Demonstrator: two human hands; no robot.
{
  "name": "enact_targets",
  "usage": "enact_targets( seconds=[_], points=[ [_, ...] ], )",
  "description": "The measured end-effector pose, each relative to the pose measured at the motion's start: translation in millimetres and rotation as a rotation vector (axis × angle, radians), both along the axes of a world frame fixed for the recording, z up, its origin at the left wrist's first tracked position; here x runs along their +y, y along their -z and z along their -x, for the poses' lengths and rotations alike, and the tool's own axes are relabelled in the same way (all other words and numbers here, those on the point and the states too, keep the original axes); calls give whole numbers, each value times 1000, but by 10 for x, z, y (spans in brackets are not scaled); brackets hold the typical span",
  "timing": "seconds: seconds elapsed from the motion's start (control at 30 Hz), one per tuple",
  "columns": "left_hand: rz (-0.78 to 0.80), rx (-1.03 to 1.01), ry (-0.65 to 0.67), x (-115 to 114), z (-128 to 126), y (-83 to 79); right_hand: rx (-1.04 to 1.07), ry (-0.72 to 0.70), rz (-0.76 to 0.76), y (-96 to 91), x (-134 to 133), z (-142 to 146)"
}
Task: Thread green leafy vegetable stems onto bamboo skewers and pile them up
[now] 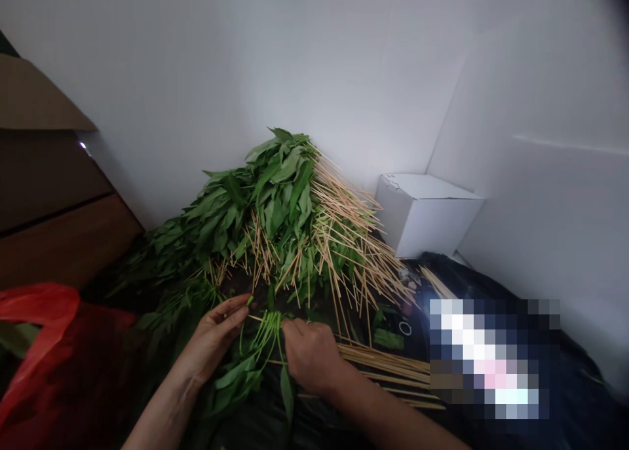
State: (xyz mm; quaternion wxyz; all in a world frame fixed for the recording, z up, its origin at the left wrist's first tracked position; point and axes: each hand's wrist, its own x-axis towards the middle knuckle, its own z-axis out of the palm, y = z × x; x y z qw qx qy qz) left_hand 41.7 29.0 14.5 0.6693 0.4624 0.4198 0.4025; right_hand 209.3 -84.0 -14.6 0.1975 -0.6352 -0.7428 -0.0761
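Note:
My left hand [221, 332] is closed in a pinch on a green stem [249, 300], its cut end showing past the fingertips. Close by on the right, my right hand [312, 355] grips a thin wooden skewer, whose pale tip [254, 318] points left toward my left hand. Several leafy green stems [268, 325] are threaded side by side on that skewer, against my right fingers. Their leaves [240, 375] hang down below. Beyond both hands rises a large heap of leafy greens [287, 175] on skewers [354, 240], the sticks fanning out to the right.
Loose skewers [388, 365] lie right of my right hand. A white box [437, 207] stands in the wall corner. At left are a red plastic bag [44, 306] and a cardboard box [39, 96]. Black plastic [580, 378] and a pixelated bright patch [481, 358] occupy the right.

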Motion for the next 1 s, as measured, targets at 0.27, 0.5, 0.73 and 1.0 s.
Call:
enact_targets(
  seconds=[0.27, 0.5, 0.73, 1.0],
  points=[
    [61, -112, 17, -11, 96, 47, -10, 3, -23, 72, 6, -29],
    [73, -116, 22, -47, 55, 20, -2, 23, -54, 50, -6, -28],
    [126, -177, 17, -91, 89, 74, 77, -18, -194, 156, -20, -39],
    [142, -225, 82, -83, 141, 136, 86, -48, -338, 229, -25, -54]
  ],
)
